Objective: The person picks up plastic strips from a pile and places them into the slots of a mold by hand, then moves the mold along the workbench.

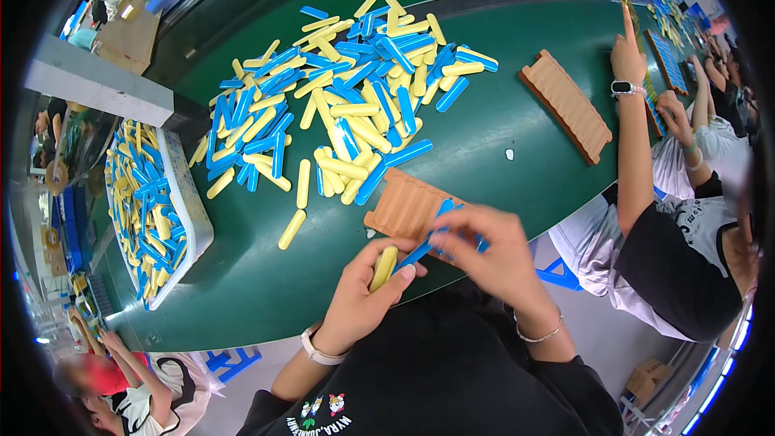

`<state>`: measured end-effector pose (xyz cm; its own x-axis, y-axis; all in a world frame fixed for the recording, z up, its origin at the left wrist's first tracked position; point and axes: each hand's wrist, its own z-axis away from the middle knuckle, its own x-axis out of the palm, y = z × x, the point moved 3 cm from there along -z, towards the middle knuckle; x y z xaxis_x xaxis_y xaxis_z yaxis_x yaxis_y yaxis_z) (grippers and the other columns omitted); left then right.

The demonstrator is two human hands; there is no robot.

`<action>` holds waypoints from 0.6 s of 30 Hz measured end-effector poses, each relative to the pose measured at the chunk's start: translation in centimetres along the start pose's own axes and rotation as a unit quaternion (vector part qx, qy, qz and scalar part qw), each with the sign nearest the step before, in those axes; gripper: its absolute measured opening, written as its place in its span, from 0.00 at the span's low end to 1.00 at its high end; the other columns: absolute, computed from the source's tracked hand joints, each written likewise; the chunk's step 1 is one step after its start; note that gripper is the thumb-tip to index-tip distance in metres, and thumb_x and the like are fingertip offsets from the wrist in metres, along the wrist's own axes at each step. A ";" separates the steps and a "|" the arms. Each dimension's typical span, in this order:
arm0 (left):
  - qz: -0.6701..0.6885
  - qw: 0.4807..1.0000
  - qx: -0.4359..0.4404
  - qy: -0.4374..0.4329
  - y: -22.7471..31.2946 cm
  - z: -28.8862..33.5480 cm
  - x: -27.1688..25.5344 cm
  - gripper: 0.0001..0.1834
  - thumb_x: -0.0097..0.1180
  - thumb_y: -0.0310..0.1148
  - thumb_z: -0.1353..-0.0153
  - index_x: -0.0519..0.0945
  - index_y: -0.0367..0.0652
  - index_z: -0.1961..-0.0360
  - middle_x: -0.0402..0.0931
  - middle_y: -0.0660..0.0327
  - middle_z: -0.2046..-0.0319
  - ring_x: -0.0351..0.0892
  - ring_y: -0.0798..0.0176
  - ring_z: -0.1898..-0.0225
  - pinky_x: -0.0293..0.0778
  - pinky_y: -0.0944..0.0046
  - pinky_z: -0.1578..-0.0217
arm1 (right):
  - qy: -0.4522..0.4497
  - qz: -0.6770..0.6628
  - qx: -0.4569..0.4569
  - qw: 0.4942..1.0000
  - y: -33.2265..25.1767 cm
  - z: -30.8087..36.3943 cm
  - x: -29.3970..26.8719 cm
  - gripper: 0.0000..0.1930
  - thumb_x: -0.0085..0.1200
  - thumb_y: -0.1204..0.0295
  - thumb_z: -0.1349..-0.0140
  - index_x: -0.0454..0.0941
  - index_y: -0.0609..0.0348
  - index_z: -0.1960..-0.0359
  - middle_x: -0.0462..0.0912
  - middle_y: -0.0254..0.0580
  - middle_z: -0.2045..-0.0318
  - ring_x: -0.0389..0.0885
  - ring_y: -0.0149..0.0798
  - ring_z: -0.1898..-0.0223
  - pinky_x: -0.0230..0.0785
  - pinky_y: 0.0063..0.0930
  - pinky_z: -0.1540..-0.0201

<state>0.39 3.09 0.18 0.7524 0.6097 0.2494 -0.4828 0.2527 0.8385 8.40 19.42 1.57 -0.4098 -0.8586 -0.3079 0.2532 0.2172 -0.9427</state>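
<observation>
My left hand (367,282) is closed around a yellow round-ended bar (384,268), pinched between thumb and fingers. Close on its right, my right hand (492,250) has its fingers bent around blue round-ended strips (417,251); how many it holds is hard to tell. One blue strip slants between the two hands, its lower end near my left thumb. Just beyond my hands lies a brown grooved tray (408,203), partly hidden by my right hand. Farther off spreads a large loose pile of yellow and blue round-ended pieces (347,97).
A white bin (198,222) full of the same pieces stands on the left of the green table (476,145). Another brown grooved tray (567,106) lies to the right. A co-worker's arm (634,137) reaches over the table's right side. A grey post (101,81) rises at the left.
</observation>
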 end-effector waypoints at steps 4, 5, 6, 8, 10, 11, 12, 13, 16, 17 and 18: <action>0.113 0.993 0.032 -0.020 -0.9 -0.6 -1.4 0.18 0.38 0.27 0.30 0.62 0.37 0.40 0.73 0.51 0.52 0.72 0.70 0.66 0.69 0.71 0.67 | 0.067 0.057 -0.021 0.996 0.7 -3.1 -1.7 0.08 0.62 0.73 0.48 0.82 0.61 0.66 0.79 0.41 0.76 0.74 0.34 0.78 0.68 0.25 0.72; 0.115 0.993 0.031 -0.018 -0.9 -0.6 -1.5 0.18 0.38 0.27 0.30 0.62 0.37 0.40 0.73 0.51 0.52 0.72 0.70 0.66 0.69 0.71 0.67 | 0.043 0.082 -0.017 0.996 0.6 -3.6 -1.5 0.09 0.62 0.74 0.48 0.81 0.61 0.65 0.78 0.41 0.75 0.75 0.35 0.75 0.69 0.26 0.70; 0.105 0.994 0.036 -0.002 -0.7 -0.5 -1.6 0.19 0.39 0.28 0.30 0.62 0.36 0.40 0.73 0.51 0.52 0.73 0.69 0.65 0.69 0.71 0.68 | 0.019 0.107 -0.013 0.994 0.6 -3.9 -1.2 0.09 0.62 0.75 0.49 0.81 0.61 0.65 0.77 0.41 0.74 0.75 0.36 0.72 0.69 0.27 0.68; 0.099 0.994 0.041 0.019 -0.3 -0.4 -1.7 0.19 0.39 0.29 0.30 0.61 0.36 0.40 0.73 0.51 0.52 0.75 0.68 0.64 0.70 0.71 0.69 | 0.022 0.149 -0.027 0.988 0.9 -3.9 -0.5 0.08 0.62 0.75 0.49 0.80 0.60 0.66 0.76 0.41 0.72 0.74 0.38 0.68 0.69 0.29 0.66; 0.096 0.995 0.027 0.023 -0.2 -0.2 -1.8 0.19 0.40 0.30 0.30 0.61 0.36 0.40 0.73 0.49 0.51 0.77 0.67 0.63 0.71 0.72 0.72 | 0.024 0.188 -0.044 0.981 0.8 -3.7 0.1 0.08 0.62 0.75 0.49 0.80 0.60 0.67 0.75 0.41 0.70 0.74 0.41 0.64 0.69 0.31 0.63; 0.098 0.994 0.027 0.029 -0.2 -0.3 -2.0 0.19 0.40 0.30 0.30 0.61 0.36 0.40 0.73 0.49 0.51 0.77 0.67 0.63 0.71 0.72 0.72 | 0.049 0.216 -0.056 0.974 0.5 -3.6 0.1 0.08 0.62 0.74 0.49 0.79 0.59 0.67 0.74 0.42 0.69 0.73 0.43 0.61 0.68 0.32 0.61; 0.096 0.995 0.020 0.028 -0.2 -0.3 -2.0 0.19 0.41 0.30 0.30 0.61 0.37 0.40 0.73 0.49 0.51 0.77 0.68 0.64 0.71 0.72 0.73 | 0.075 0.244 -0.067 0.965 0.1 -3.5 0.2 0.08 0.62 0.74 0.49 0.78 0.59 0.68 0.74 0.42 0.67 0.72 0.45 0.59 0.67 0.33 0.60; 0.093 0.995 0.011 0.024 -0.2 -0.3 -2.1 0.19 0.41 0.31 0.30 0.61 0.37 0.40 0.73 0.49 0.51 0.76 0.68 0.65 0.70 0.73 0.74 | 0.072 0.242 -0.067 0.965 -0.3 -3.4 0.4 0.08 0.62 0.74 0.49 0.78 0.59 0.68 0.74 0.42 0.67 0.72 0.45 0.59 0.67 0.33 0.60; 0.131 0.991 -0.001 0.022 0.2 -0.1 -1.8 0.19 0.42 0.31 0.30 0.61 0.38 0.40 0.74 0.50 0.52 0.76 0.68 0.65 0.70 0.72 0.74 | -0.043 0.118 -0.136 0.983 -1.5 -2.6 1.3 0.11 0.63 0.71 0.48 0.77 0.58 0.64 0.73 0.42 0.64 0.73 0.46 0.61 0.67 0.35 0.60; 0.130 0.991 -0.002 0.023 0.1 -0.1 -1.8 0.19 0.42 0.31 0.30 0.61 0.38 0.40 0.74 0.50 0.52 0.76 0.68 0.65 0.70 0.72 0.74 | -0.043 0.117 -0.135 0.983 -1.8 -2.2 1.5 0.11 0.63 0.71 0.48 0.77 0.58 0.64 0.73 0.42 0.64 0.73 0.46 0.61 0.67 0.35 0.60; 0.199 0.979 0.005 0.035 0.1 -0.3 -1.7 0.19 0.43 0.30 0.31 0.61 0.38 0.40 0.75 0.52 0.55 0.76 0.68 0.64 0.70 0.72 0.73 | -0.081 0.085 -0.116 0.986 -2.3 -1.9 2.2 0.13 0.63 0.70 0.48 0.76 0.58 0.63 0.73 0.42 0.63 0.73 0.46 0.61 0.67 0.35 0.59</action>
<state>-1.11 2.27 -0.30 0.4727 0.7083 0.5243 -0.7268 -0.0230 0.6865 5.30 17.91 2.87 -0.2291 -0.8590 -0.4578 0.0912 0.4493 -0.8887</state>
